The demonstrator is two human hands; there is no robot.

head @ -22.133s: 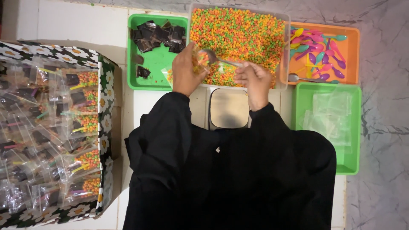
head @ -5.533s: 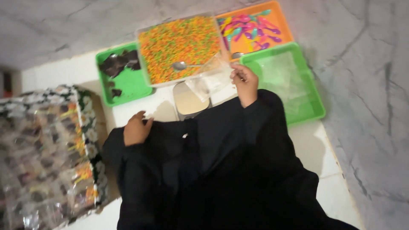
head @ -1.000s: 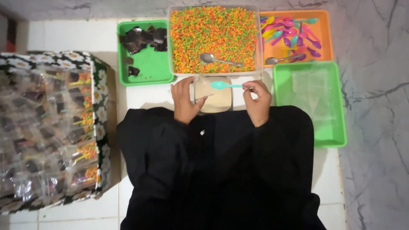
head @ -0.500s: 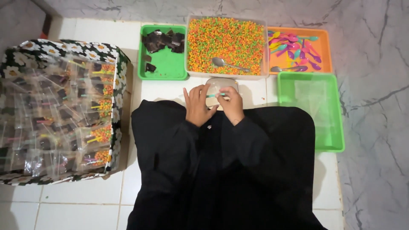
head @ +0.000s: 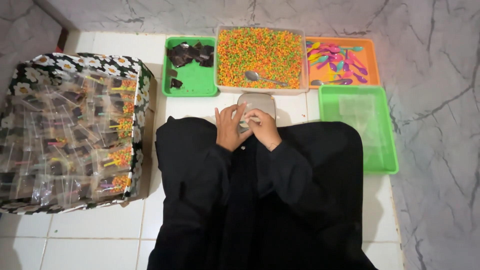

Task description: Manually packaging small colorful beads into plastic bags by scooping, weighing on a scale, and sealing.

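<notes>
Together, two hands, left hand (head: 229, 128) and right hand (head: 263, 128), fingers pinching one small packet (head: 243, 123).

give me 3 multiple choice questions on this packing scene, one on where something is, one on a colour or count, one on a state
1. Where does the metal spoon lie?
A. in the bin of orange and green pellets
B. in the flowered box
C. on the floor tiles

2. What colour is the tray of plastic spoons?
A. green
B. orange
C. white

3. How are the left hand and right hand?
A. far apart
B. both in the large green tray
C. close together at a small clear bag, beside the scale

Answers: 1 A, the spoon rests on the pellets. 2 B, its rim and floor are orange. 3 C, the fingers meet over the bag in front of the lap.
</notes>
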